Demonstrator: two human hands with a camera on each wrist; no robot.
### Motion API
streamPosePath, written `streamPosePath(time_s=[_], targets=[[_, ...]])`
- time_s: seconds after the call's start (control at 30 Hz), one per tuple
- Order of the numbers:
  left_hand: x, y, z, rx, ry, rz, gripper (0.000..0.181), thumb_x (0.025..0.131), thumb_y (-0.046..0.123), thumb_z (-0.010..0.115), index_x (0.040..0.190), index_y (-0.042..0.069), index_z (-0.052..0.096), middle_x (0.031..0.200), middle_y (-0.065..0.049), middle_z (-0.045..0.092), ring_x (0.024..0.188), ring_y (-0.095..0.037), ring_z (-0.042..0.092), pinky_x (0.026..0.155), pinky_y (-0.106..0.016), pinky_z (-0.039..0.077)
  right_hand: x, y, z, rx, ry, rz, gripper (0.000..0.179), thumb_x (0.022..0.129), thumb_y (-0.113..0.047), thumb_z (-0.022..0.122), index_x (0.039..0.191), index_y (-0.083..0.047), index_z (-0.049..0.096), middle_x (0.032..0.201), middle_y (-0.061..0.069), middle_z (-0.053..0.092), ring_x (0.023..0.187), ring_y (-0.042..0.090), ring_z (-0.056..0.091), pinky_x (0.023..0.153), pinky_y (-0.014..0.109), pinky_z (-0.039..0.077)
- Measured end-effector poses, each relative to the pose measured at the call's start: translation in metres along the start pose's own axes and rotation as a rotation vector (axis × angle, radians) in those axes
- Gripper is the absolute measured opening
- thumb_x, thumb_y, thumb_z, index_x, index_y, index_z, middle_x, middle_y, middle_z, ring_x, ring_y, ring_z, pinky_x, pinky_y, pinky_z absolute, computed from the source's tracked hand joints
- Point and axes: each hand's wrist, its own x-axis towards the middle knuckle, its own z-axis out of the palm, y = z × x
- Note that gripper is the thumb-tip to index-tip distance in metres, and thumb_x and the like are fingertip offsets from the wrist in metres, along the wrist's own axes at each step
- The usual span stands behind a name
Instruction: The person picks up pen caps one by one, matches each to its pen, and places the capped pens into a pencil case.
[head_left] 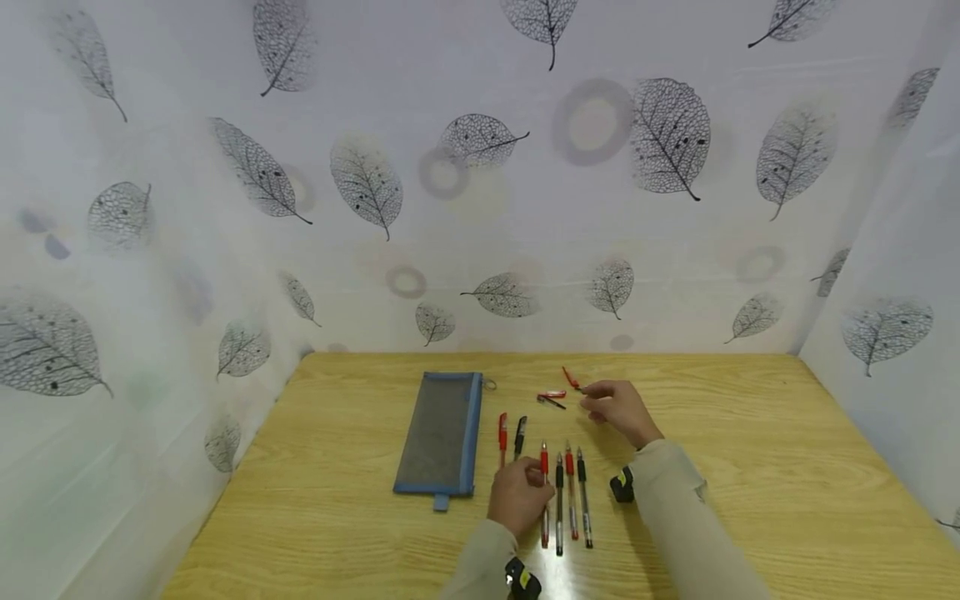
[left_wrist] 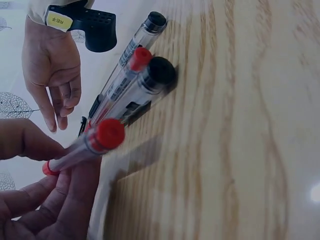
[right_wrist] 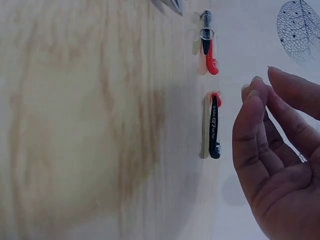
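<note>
With our left hand (head_left: 519, 497) we pinch a slim, clear plastic pen with red ends (left_wrist: 92, 143) beside three parallel uncapped pens (head_left: 569, 467) on the yellow wooden bench (head_left: 765, 433), probably to steady it. Our right hand (head_left: 621, 410), its grip loose and empty, hovers near red and black plastic caps (head_left: 553, 394), seemingly grouped for easy reach.

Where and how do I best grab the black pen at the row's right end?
Probably pinch that black pen mid-barrel from above, coming from the right: it lies flat and slender, with the red pen close on its left.

Head view high, wrists close, table (head_left: 765, 467) shared
</note>
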Motion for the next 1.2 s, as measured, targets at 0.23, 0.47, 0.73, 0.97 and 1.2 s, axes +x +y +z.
streamPosePath(time_s=[0.23,0.47,0.73,0.97,1.2], targets=[[-0.001,-0.004,-0.008,-0.100,-0.022,0.025,0.032,0.078,0.005,0.070,0.109,0.003,0.068,0.080,0.004,0.061,0.069,-0.009,0.057,0.060,-0.029,0.049,0.013,-0.002,0.008,-0.033,-0.015,-0.054,0.030,0.092,-0.002,0.061,0.118,0.014,0.060,0.112,0.027,0.062,0.081,0.032,0.065,0.068,0.035,0.056],[-0.002,-0.008,-0.009,-0.220,-0.067,0.033,0.036,0.078,0.001,0.066,0.114,0.000,0.065,0.083,0.001,0.062,0.061,-0.010,0.059,0.052,-0.027,0.051,0.018,0.001,0.016,-0.012,-0.082,-0.090,0.028,0.094,0.000,0.055,0.118,0.013,0.060,0.110,0.026,0.062,0.062,0.015,0.055,0.054,0.027,0.046],[-0.003,-0.009,-0.009,-0.305,-0.116,0.007,0.036,0.080,-0.002,0.064,0.116,-0.003,0.063,0.085,-0.001,0.061,0.056,-0.011,0.060,0.050,-0.027,0.052,0.031,0.005,0.024,-0.093,-0.055,-0.049,0.031,0.095,0.000,0.055,0.124,0.011,0.058,0.125,0.029,0.056,0.064,0.017,0.054,0.054,0.029,0.045],[-0.003,-0.011,-0.009,-0.324,-0.120,0.013,0.036,0.079,-0.003,0.064,0.115,-0.004,0.063,0.085,-0.002,0.062,0.056,-0.011,0.060,0.051,-0.026,0.053,0.038,0.005,0.027,-0.238,-0.074,-0.161,0.026,0.093,0.003,0.057,0.116,0.011,0.063,0.121,0.028,0.057,0.085,0.030,0.061,0.064,0.036,0.051],[-0.003,-0.011,-0.011,-0.293,-0.122,0.027,0.035,0.080,0.001,0.066,0.114,-0.003,0.064,0.084,-0.001,0.062,0.057,-0.011,0.061,0.051,-0.026,0.052,0.045,0.004,0.030,-0.378,-0.096,-0.219,0.021,0.092,0.000,0.060,0.110,0.008,0.067,0.110,0.024,0.064,0.106,0.042,0.058,0.088,0.052,0.048]])
